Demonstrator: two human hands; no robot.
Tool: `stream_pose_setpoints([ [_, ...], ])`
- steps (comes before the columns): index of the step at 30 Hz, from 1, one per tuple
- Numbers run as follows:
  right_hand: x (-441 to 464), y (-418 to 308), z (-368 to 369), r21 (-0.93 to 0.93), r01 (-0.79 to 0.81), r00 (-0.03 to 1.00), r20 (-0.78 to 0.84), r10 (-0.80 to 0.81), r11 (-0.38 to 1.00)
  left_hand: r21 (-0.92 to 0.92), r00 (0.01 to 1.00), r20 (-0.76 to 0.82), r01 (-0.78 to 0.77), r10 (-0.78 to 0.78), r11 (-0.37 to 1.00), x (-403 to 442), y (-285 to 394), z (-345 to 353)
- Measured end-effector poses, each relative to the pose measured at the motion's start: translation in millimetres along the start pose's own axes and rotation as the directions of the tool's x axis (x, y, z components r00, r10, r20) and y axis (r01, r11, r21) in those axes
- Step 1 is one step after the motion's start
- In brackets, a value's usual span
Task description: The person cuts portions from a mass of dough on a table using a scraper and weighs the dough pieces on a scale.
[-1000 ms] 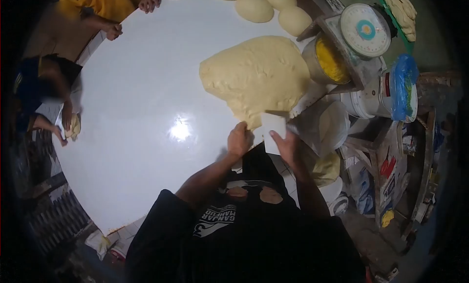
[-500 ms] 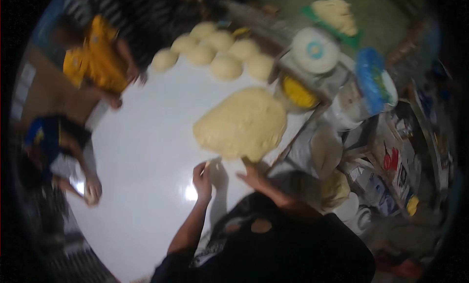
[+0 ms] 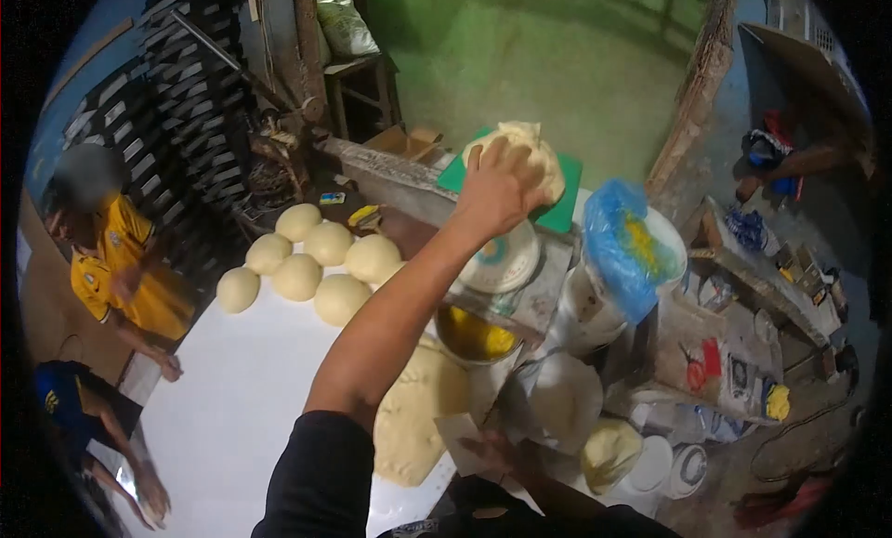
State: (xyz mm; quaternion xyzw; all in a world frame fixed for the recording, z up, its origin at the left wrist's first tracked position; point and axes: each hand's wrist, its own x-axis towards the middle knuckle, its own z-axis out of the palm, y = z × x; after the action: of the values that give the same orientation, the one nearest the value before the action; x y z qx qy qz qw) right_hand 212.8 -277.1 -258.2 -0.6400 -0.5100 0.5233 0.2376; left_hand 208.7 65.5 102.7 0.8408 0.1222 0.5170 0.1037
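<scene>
My left hand [image 3: 502,187] reaches far forward, its fingers spread over and curled into a lump of pale dough [image 3: 546,171]. That dough sits on a green board [image 3: 567,199] atop a round-dialed weighing scale [image 3: 502,264]. Low in the view, my right hand [image 3: 502,452] is closed on a flat, pale dough scraper [image 3: 465,440], its fingers partly in shadow. The scraper is beside a large flattened mass of dough [image 3: 409,436] on the white table [image 3: 242,399]. My left forearm hides part of this dough.
Several round dough balls [image 3: 297,276] sit at the table's far end. Right of them are a bowl of yellow stuff [image 3: 478,334], a blue plastic bag [image 3: 613,250] on a bucket, and another bucket [image 3: 553,399]. Two people, one in a yellow shirt [image 3: 139,269], are at the left edge.
My left hand has gone from beside the large dough up to the dough on the scale. My right hand stays near the large dough's edge. The view has tilted up.
</scene>
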Motion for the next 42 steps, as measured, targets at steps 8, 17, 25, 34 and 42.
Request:
stream_pose_setpoints([
  [8,-24,-60,-30,0.405,-0.001,0.997,0.065,-0.028,0.914,0.335,0.999,0.025,0.021,-0.031,0.942,-100,46,-26],
  [17,-53,5,56,0.344,-0.029,1.0,0.005,0.029,0.938,0.601,0.578,0.387,0.433,-0.719,0.672,-531,128,-136],
  [25,-85,-68,94,0.169,0.083,0.996,-0.03,-0.079,0.982,0.617,0.571,0.35,0.456,-0.743,0.641,-554,142,-136],
  [34,-90,-54,97,0.166,0.127,0.988,-0.107,-0.11,0.978,0.633,0.719,0.226,0.405,-0.657,0.66,-532,94,-117],
  [42,-85,-190,-134,-0.224,0.43,0.67,-0.571,-0.475,0.875,0.093,0.73,0.36,0.592,-0.582,0.801,-345,92,-141],
])
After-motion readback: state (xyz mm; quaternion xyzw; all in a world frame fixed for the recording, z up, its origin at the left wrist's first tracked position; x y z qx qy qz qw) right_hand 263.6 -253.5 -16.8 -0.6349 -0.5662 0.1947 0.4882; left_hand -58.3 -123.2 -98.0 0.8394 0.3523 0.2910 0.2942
